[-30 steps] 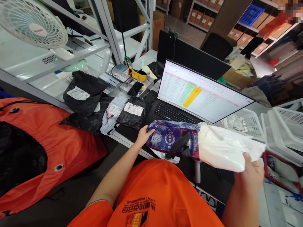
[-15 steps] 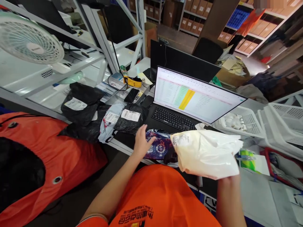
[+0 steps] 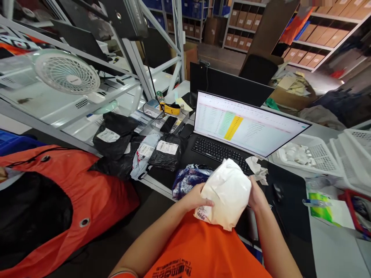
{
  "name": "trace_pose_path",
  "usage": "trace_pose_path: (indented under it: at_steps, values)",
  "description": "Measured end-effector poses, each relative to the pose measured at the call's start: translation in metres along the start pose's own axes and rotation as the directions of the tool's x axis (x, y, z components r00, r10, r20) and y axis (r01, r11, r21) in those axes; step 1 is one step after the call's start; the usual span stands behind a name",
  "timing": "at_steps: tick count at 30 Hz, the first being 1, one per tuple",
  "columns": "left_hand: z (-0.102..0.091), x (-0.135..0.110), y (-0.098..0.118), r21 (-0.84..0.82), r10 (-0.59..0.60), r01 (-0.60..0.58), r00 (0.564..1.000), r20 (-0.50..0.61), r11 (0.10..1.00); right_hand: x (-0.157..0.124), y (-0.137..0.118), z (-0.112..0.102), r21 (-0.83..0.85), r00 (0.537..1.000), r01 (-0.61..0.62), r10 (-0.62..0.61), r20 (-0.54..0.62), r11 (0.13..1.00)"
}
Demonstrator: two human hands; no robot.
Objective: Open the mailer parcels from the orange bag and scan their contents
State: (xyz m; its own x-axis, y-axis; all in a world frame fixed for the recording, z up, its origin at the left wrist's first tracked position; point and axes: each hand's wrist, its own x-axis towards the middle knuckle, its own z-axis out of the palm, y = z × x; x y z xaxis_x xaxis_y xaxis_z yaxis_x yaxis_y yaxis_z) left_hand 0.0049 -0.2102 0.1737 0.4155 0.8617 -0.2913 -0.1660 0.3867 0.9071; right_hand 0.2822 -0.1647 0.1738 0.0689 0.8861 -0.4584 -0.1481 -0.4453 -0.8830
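A white plastic mailer bag [image 3: 227, 195] is held between my two hands in front of my orange shirt, its printed label at the lower left corner. My left hand [image 3: 197, 199] grips its left side, thumb on top. On the right edge my right hand [image 3: 256, 193] is closed around the bag, its fingers partly hidden. Behind the mailer lies a dark blue patterned package [image 3: 188, 179], partly covered. Left of that, a black parcel [image 3: 166, 158] with a white label rests beside a grey-white parcel [image 3: 143, 156]. More black bagged parcels [image 3: 114, 135] lie farther left.
A monitor [image 3: 246, 119] and keyboard [image 3: 217, 150] stand beyond the bag, with crumpled paper [image 3: 257, 169] and a mouse [image 3: 278, 193] to the right. White baskets [image 3: 324, 154] line the right side. A fan [image 3: 68, 73] and a large orange sack [image 3: 107, 200] are at left.
The white mailer has moved left and been turned, its label now low at the left. My left hand has left the patterned package and taken hold of the mailer.
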Motion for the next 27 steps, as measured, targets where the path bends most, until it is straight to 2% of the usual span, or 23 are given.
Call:
trace_pose_path:
  at_steps: [2,4,5,8,10,13,16,18,20,23,25,27]
  values:
    - [-0.004,-0.004,-0.002,-0.116,-0.024,0.015,0.997,-0.080,0.993,0.002,0.004,-0.029,-0.283,0.991,0.047,-0.079,-0.105,0.958]
    - [-0.009,-0.009,-0.002,-0.207,-0.046,0.005,0.979,-0.196,0.978,0.000,0.010,-0.063,-0.584,0.960,0.022,-0.180,-0.214,0.812]
    - [-0.012,-0.011,-0.004,-0.235,-0.055,-0.010,0.961,-0.272,0.972,-0.002,0.014,-0.080,-0.672,0.943,-0.022,-0.208,-0.260,0.741]
    - [-0.022,-0.011,-0.013,-0.249,-0.052,-0.091,0.855,-0.516,0.964,-0.016,0.035,-0.114,-0.713,0.920,-0.161,-0.157,-0.358,0.682]
    - [-0.026,-0.007,-0.022,-0.189,-0.014,-0.142,0.764,-0.645,0.972,-0.025,0.057,-0.118,-0.696,0.930,-0.227,-0.061,-0.363,0.681]
    - [-0.025,-0.001,-0.030,-0.024,0.079,-0.144,0.664,-0.744,0.989,-0.033,0.090,-0.106,-0.617,0.961,-0.240,0.093,-0.261,0.749]
    - [-0.017,0.001,-0.029,0.104,0.142,-0.098,0.629,-0.765,0.990,-0.031,0.108,-0.089,-0.504,0.969,-0.230,0.146,-0.201,0.833]
    - [-0.011,0.000,-0.025,0.173,0.176,-0.066,0.617,-0.767,0.983,-0.032,0.103,-0.079,-0.450,0.970,-0.225,0.156,-0.186,0.864]
    - [-0.005,-0.001,-0.021,0.249,0.212,-0.023,0.609,-0.764,0.968,-0.039,0.083,-0.067,-0.409,0.978,-0.202,0.162,-0.130,0.890]
    - [0.001,-0.001,-0.019,0.353,0.281,-0.003,0.612,-0.739,0.936,-0.070,0.034,-0.037,-0.378,0.982,-0.136,0.176,0.074,0.916]
    - [0.006,0.000,-0.018,0.404,0.326,-0.010,0.609,-0.723,0.915,-0.096,0.001,-0.009,-0.462,0.930,-0.035,0.198,0.310,0.886]
    - [0.011,0.002,-0.018,0.407,0.325,-0.002,0.605,-0.727,0.914,-0.116,-0.023,0.017,-0.541,0.872,0.063,0.217,0.438,0.839]
